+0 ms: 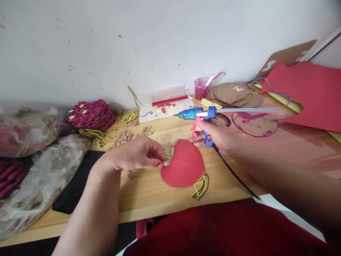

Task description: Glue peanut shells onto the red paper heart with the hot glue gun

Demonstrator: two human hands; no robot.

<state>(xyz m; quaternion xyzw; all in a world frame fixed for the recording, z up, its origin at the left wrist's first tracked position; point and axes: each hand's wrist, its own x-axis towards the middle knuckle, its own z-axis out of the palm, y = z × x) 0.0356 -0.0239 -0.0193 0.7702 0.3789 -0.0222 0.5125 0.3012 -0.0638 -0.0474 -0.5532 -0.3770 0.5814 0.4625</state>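
A red paper disc (pixel 185 165) lies on the wooden board (pixel 149 192), with peanut shells (pixel 170 154) stuck along its upper left rim and green-yellow threads (pixel 200 186) at its lower edge. My left hand (pixel 135 154) pinches a peanut shell at the disc's left rim, fingers closed. My right hand (pixel 217 137) grips a blue glue gun (pixel 198 115) just above the disc, nozzle pointing left, its black cord (pixel 234 174) trailing to the lower right.
Loose peanut shells (pixel 129 136) lie behind my left hand. A finished magenta shell disc (pixel 90 114) and plastic bags (pixel 39 174) sit at left. Cardboard circles (pixel 234 94), a pink cup (pixel 200 87) and red paper sheets (pixel 306 94) are at back right.
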